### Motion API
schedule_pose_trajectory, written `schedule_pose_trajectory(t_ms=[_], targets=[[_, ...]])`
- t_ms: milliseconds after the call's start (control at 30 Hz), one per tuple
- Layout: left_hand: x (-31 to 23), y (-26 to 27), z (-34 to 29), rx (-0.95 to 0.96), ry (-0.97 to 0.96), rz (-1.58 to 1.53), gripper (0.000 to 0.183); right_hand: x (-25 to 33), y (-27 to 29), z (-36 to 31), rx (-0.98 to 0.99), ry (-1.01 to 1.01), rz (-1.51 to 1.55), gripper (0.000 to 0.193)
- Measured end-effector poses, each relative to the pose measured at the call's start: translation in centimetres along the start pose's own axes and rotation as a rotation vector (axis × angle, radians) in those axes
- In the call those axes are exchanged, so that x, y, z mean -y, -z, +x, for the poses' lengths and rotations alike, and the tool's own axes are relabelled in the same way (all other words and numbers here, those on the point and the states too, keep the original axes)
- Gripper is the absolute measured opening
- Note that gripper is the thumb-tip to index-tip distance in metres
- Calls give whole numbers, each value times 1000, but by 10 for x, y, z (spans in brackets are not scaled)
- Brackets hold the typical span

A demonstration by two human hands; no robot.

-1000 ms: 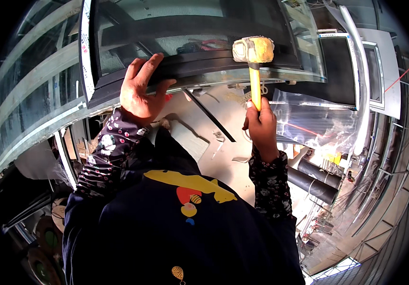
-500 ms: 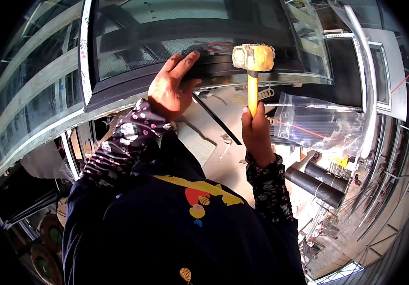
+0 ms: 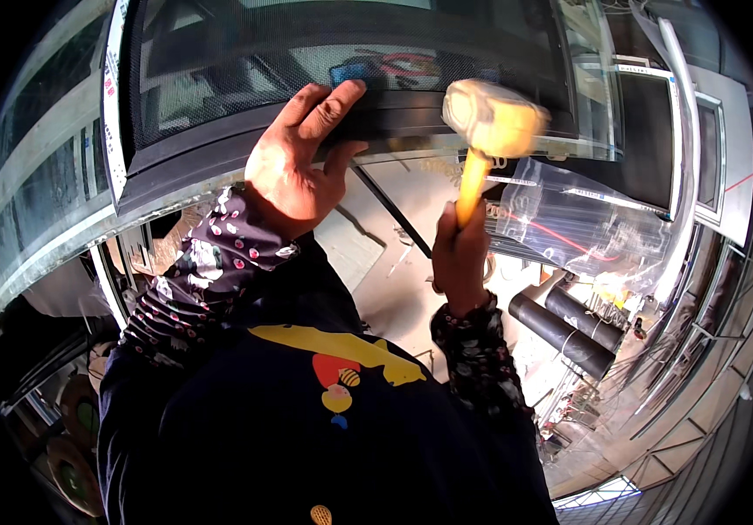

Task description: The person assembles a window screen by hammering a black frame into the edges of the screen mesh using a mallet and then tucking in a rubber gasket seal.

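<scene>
My right hand (image 3: 461, 262) is wrapped round the yellow handle of a mallet (image 3: 503, 122). The mallet's pale, worn yellow head is smeared by motion and stands up near the right part of the frame's near edge; whether it touches the frame I cannot tell. A dark framed mesh screen (image 3: 245, 87) lies on the glass-topped table before me. My left hand (image 3: 298, 162) rests on its near dark bar, fingers apart and stretched over the edge, holding nothing. A white printed strip (image 3: 114, 96) runs along the screen's left side.
Clear plastic sheeting (image 3: 569, 214) hangs at the right beside a white-edged dark panel (image 3: 648, 131). Two black rolls (image 3: 560, 332) lie on the floor at the lower right. A thin dark bar (image 3: 385, 206) slants below the table edge. Long metal profiles (image 3: 691, 350) line the far right.
The mallet has tilted, its head swinging to the right and slightly down. My left hand remains on the bar with its fingers spread. The whole view has shifted a little.
</scene>
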State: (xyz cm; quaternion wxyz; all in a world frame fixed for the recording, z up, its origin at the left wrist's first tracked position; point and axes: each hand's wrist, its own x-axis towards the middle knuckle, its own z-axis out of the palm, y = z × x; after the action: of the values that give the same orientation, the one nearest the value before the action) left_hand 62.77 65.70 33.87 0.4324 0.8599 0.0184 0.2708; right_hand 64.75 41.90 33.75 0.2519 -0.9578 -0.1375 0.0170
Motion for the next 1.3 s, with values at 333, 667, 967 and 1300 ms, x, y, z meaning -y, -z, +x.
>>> schedule_pose_trajectory(t_ms=[333,667,967,1300], targets=[[2,3,-2,-20,25,-44,57,45,97,29,113,-59,542,21],[-4,-2,-3,-50,92,-118,56,31,20,5,110,-83,72,20],[16,74,-18,27,-13,120,63,28,16,6,128,-111,93,19],[23,76,-32,-32,104,18,61,26,40,9,171,-134,86,20]])
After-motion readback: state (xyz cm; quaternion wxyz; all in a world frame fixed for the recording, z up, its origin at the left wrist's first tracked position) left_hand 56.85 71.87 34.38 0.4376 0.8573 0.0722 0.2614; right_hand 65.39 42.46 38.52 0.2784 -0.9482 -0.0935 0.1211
